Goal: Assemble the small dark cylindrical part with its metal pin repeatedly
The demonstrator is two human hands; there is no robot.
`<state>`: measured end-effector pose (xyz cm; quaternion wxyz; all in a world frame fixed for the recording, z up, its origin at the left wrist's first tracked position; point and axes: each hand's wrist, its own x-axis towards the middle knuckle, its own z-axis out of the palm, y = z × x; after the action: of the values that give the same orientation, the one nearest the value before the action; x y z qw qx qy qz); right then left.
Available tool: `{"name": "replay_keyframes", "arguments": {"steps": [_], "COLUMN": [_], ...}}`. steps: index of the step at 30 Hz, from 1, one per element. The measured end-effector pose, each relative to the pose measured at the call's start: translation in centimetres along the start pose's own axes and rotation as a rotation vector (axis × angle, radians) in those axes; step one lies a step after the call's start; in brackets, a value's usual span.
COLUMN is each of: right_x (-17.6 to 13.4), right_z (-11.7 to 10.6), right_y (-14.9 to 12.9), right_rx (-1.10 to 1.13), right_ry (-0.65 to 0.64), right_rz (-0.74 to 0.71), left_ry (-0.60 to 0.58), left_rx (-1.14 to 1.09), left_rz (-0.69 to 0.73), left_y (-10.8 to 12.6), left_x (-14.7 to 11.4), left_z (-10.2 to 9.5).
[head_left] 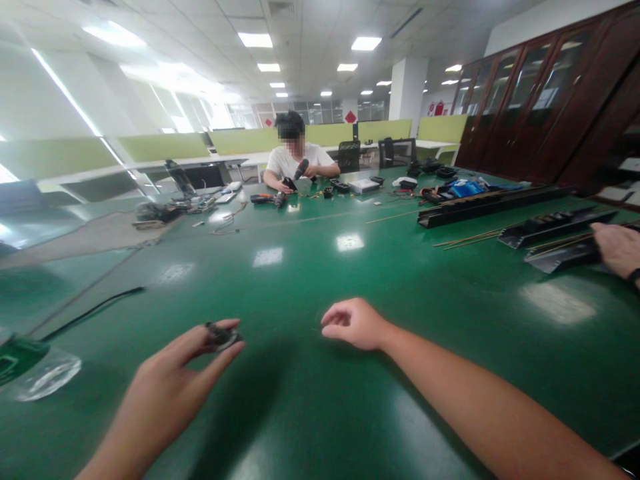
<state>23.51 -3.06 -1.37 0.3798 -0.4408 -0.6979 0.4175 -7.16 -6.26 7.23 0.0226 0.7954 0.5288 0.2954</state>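
Between the thumb and fingers of my left hand (pixel 175 373) is a small dark metal part (pixel 223 337), lifted over the green table (pixel 280 287). It is rounded and blurred, so its exact kind does not show. My right hand (pixel 357 323) is low over the table to the right of it, fingers curled in and thumb close to the fingertips. What those fingertips hold, if anything, is too small to make out. A gap of bare tabletop separates my two hands.
Left lies a clear plastic bottle (pixel 50 377) near a black cable (pixel 95 313). At right are black metal channels (pixel 490 205), thin rods (pixel 470 239) and another person's hand (pixel 617 248). A person (pixel 300 157) opposite holds a power drill (pixel 301 169); another drill (pixel 270 199) lies nearby.
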Motion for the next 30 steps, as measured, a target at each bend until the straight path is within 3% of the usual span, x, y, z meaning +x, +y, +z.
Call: {"name": "replay_keyframes", "arguments": {"steps": [4,9,13,20,30], "right_x": [0.1,0.2,0.1,-0.2,-0.8], "right_z": [0.2,0.5,0.7,0.7,0.7], "right_y": [0.3,0.3,0.1,0.2,-0.7], "right_rx": [0.078,0.077,0.029,-0.015,-0.133], "right_ry": [0.045,0.079,0.067,0.044,0.051], "right_rz": [0.034,0.074,0.077,0.049,-0.016], "left_ry": [-0.122,-0.093,-0.121,-0.086,-0.123], "left_rx": [-0.153,-0.214,-0.272,-0.311,-0.355], "left_rz": [0.161,0.132,0.080,0.227,0.218], "left_y": [3.0,3.2,2.5,3.1,3.2], "left_x": [3.2,2.8,1.8,1.7,1.7], "left_z": [5.7,10.2,10.7,10.3,10.6]}}
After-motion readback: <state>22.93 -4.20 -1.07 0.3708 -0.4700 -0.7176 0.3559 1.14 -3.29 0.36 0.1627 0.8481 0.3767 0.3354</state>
